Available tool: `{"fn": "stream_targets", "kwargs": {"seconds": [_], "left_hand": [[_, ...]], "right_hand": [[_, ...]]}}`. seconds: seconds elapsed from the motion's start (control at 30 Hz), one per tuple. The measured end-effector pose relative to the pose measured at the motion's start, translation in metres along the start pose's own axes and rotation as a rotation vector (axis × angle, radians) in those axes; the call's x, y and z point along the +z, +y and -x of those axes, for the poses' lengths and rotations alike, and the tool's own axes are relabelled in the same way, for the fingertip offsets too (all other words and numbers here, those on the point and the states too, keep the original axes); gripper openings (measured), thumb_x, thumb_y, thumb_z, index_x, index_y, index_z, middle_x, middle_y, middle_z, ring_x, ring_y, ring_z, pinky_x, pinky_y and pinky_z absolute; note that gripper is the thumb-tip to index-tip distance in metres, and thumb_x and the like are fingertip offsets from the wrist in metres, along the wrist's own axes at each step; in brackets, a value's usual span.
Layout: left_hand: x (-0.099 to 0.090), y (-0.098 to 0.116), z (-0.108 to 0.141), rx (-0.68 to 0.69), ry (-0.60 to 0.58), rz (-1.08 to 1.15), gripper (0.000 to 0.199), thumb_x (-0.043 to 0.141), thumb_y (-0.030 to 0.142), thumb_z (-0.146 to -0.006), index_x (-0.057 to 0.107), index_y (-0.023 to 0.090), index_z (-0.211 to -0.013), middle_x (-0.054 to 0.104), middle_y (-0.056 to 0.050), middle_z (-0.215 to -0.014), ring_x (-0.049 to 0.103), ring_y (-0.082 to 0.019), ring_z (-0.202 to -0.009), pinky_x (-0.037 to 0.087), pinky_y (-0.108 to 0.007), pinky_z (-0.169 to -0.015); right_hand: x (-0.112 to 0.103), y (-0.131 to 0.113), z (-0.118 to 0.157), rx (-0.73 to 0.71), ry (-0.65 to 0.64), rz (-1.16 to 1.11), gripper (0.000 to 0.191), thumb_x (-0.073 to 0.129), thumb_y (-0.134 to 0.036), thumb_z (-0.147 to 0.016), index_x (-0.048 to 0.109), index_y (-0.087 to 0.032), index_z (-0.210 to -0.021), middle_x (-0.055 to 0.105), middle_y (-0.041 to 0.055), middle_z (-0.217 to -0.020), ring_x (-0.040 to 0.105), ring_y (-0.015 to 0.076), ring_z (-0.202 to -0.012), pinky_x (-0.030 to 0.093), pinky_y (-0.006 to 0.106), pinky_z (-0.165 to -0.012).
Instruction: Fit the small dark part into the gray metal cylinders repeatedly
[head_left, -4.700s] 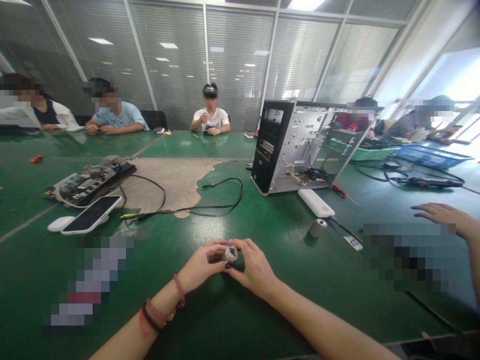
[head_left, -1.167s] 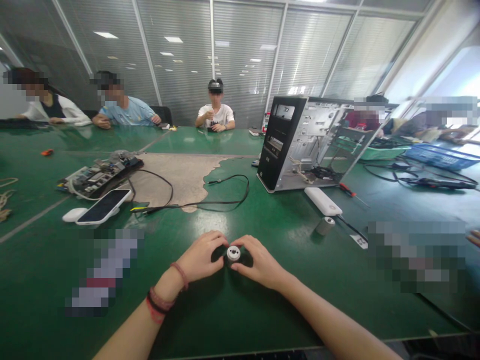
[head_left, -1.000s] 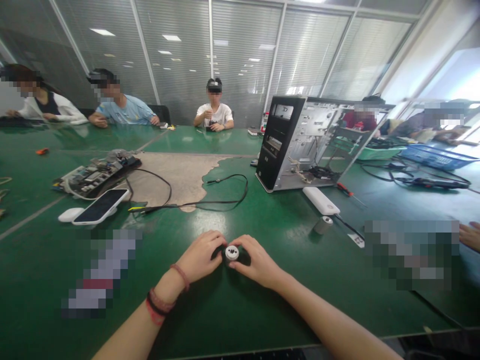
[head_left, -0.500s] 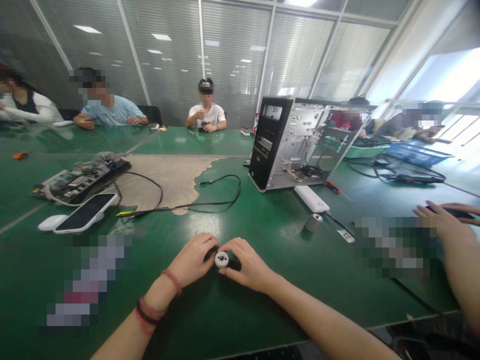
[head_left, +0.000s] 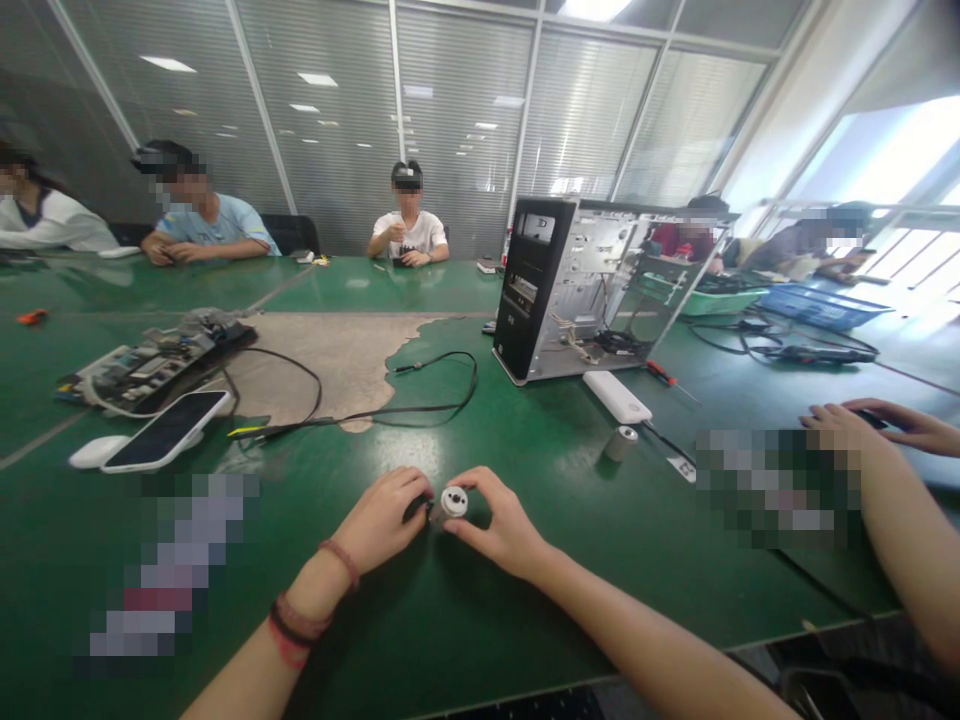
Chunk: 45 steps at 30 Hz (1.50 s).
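Note:
A small cylindrical motor [head_left: 452, 505], silver with dark holes in its pale round end, is held just above the green table. My right hand [head_left: 501, 515] grips it between thumb and fingers from the right, its end face tilted up. Against its left side my left hand [head_left: 386, 515] is closed, thumb and fingertips at the body; a dark gap shows between them, and the exact contact is partly hidden. A second, similar motor [head_left: 622, 444] stands upright on the table, to the right of my hands.
An open computer case [head_left: 536, 290] stands beyond my hands, with a white power bank [head_left: 616, 397] and a screwdriver [head_left: 663, 374] before it. Left are a phone [head_left: 166, 430], a circuit board assembly [head_left: 161, 360] and a black cable [head_left: 420, 408]. A co-worker's hands [head_left: 862, 435] are at right.
The motor has tilted and shifted slightly right, so more of its side shows. My right hand has moved a little with it; my left hand stays nearly in place.

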<state>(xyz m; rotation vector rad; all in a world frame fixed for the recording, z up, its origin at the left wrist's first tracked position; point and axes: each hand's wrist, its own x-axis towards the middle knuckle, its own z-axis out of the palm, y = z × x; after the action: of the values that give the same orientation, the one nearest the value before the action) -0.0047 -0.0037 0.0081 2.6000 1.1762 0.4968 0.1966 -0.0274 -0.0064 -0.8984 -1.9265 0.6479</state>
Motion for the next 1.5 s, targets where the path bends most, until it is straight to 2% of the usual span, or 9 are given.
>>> {"fn": "stream_targets", "kwargs": {"seconds": [0.2, 0.4, 0.67, 0.93, 1.03, 1.17, 1.33, 1.4, 1.5], "left_hand": [[0.0, 0.0, 0.0, 0.001, 0.009, -0.026, 0.016, 0.047, 0.013, -0.081, 0.058, 0.019, -0.09, 0.058, -0.004, -0.093, 0.053, -0.02, -0.089, 0.043, -0.033, -0.082], [-0.001, 0.0, 0.001, -0.011, 0.007, -0.024, 0.014, 0.048, 0.013, -0.081, 0.058, 0.019, -0.088, 0.059, -0.004, -0.093, 0.053, -0.019, -0.089, 0.042, -0.033, -0.083], [0.0, 0.002, 0.002, -0.022, 0.009, -0.008, 0.013, 0.049, 0.013, -0.081, 0.058, 0.019, -0.087, 0.059, -0.004, -0.092, 0.054, -0.019, -0.089, 0.042, -0.033, -0.084], [0.0, 0.002, 0.002, -0.02, -0.001, -0.019, 0.013, 0.048, 0.013, -0.081, 0.058, 0.019, -0.088, 0.059, -0.004, -0.092, 0.054, -0.019, -0.088, 0.042, -0.033, -0.084], [0.0, 0.002, 0.003, -0.017, 0.007, -0.024, 0.014, 0.048, 0.013, -0.081, 0.058, 0.019, -0.088, 0.059, -0.004, -0.092, 0.054, -0.019, -0.088, 0.043, -0.033, -0.084], [0.0, 0.002, 0.003, -0.015, 0.01, -0.028, 0.013, 0.048, 0.013, -0.081, 0.058, 0.019, -0.088, 0.059, -0.004, -0.092, 0.054, -0.019, -0.088, 0.043, -0.033, -0.083], [0.001, 0.003, 0.002, -0.006, 0.018, -0.024, 0.013, 0.048, 0.013, -0.08, 0.057, 0.019, -0.087, 0.059, -0.004, -0.092, 0.054, -0.019, -0.088, 0.043, -0.033, -0.083], [0.0, 0.003, 0.002, -0.006, 0.016, -0.023, 0.013, 0.049, 0.013, -0.08, 0.057, 0.019, -0.087, 0.059, -0.004, -0.092, 0.054, -0.019, -0.088, 0.043, -0.033, -0.083], [-0.001, 0.003, 0.002, -0.008, 0.02, -0.026, 0.013, 0.049, 0.012, -0.08, 0.057, 0.019, -0.086, 0.059, -0.004, -0.091, 0.054, -0.019, -0.088, 0.043, -0.032, -0.082]], "right_hand": [[-0.015, 0.002, -0.003, 0.014, 0.119, 0.049, 0.025, 0.065, -0.029, -0.076, 0.054, -0.02, -0.097, 0.059, 0.0051, -0.092, 0.056, 0.0195, -0.087, 0.045, 0.032, -0.078], [-0.067, 0.004, 0.002, 0.069, 0.285, 0.232, 0.026, 0.06, -0.033, -0.08, 0.054, -0.02, -0.102, 0.061, 0.0062, -0.096, 0.058, 0.0211, -0.089, 0.046, 0.035, -0.081], [-0.149, 0.048, 0.077, 0.404, 0.488, 0.615, 0.043, 0.055, -0.048, -0.079, 0.056, -0.02, -0.111, 0.063, 0.0081, -0.105, 0.062, 0.0225, -0.084, 0.048, 0.037, -0.08], [-0.172, 0.095, 0.12, 0.586, 0.424, 0.766, 0.05, 0.046, -0.054, -0.079, 0.058, -0.017, -0.11, 0.063, 0.0116, -0.104, 0.062, 0.0259, -0.083, 0.049, 0.04, -0.076], [-0.166, 0.087, 0.106, 0.493, 0.48, 0.873, 0.056, 0.046, -0.055, -0.079, 0.055, -0.013, -0.115, 0.06, 0.0161, -0.106, 0.055, 0.0322, -0.1, 0.044, 0.048, -0.087], [-0.132, 0.043, 0.067, 0.256, 0.545, 0.878, 0.051, 0.052, -0.048, -0.081, 0.051, -0.015, -0.121, 0.053, 0.0165, -0.114, 0.047, 0.0331, -0.111, 0.037, 0.051, -0.094], [-0.06, -0.007, 0.025, 0.097, -0.134, 0.501, 0.025, 0.054, -0.027, -0.084, 0.056, -0.024, -0.108, 0.059, 0.0064, -0.102, 0.059, 0.0215, -0.09, 0.047, 0.035, -0.079], [-0.035, -0.01, 0.018, 0.074, -0.267, 0.467, 0.023, 0.058, -0.024, -0.081, 0.058, -0.023, -0.103, 0.06, 0.0052, -0.095, 0.059, 0.0207, -0.084, 0.047, 0.033, -0.074], [-0.011, -0.003, 0.015, 0.06, -0.31, 0.502, 0.01, 0.059, -0.019, -0.079, 0.058, -0.021, -0.089, 0.059, 0.0047, -0.086, 0.057, 0.0208, -0.08, 0.046, 0.033, -0.071]]}}
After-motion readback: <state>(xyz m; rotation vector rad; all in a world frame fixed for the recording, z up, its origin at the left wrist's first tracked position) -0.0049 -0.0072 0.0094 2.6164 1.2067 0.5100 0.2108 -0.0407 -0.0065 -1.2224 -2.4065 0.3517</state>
